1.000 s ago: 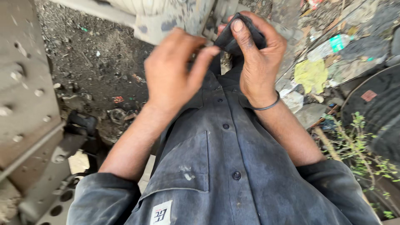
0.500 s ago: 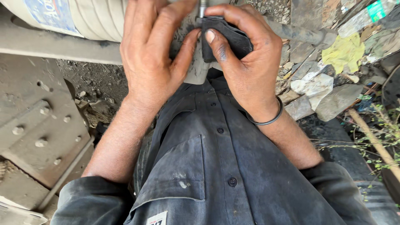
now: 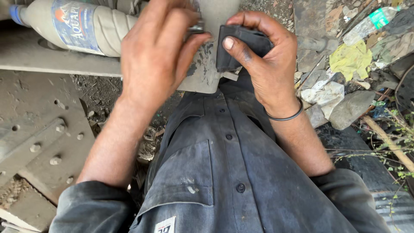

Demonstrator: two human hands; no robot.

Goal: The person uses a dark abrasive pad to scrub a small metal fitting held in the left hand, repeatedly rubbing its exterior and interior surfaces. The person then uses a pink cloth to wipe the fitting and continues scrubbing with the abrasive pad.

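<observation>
The left hand (image 3: 155, 60) is closed in a pinch on a small metal piece (image 3: 196, 29), thumb and fingers pressed around it so that only a sliver shows, and it sits against the grey metal plate (image 3: 207, 73) that hangs just above the person's dark shirt (image 3: 233, 172); the right hand (image 3: 263, 64) is closed on a black rubber block (image 3: 239, 45), thumb flat on its face, holding it against the right edge of the same plate; both things are thus up at the plate, between the two hands, touching or nearly touching it; judging from this, the step in hand looks like fitting or fastening the block to the plate with the small piece, and it seems still in the middle, since neither hand has let go; the next move would call for a firm hold on the block while the pinching fingers turn or press, with care that the small piece does not slip; counted: two hands, one block, one small metal piece, one plate, one plastic bottle (image 3: 73, 26) lying on the beam at upper left, one dark ring bracelet (image 3: 284, 116) on the right wrist.
</observation>
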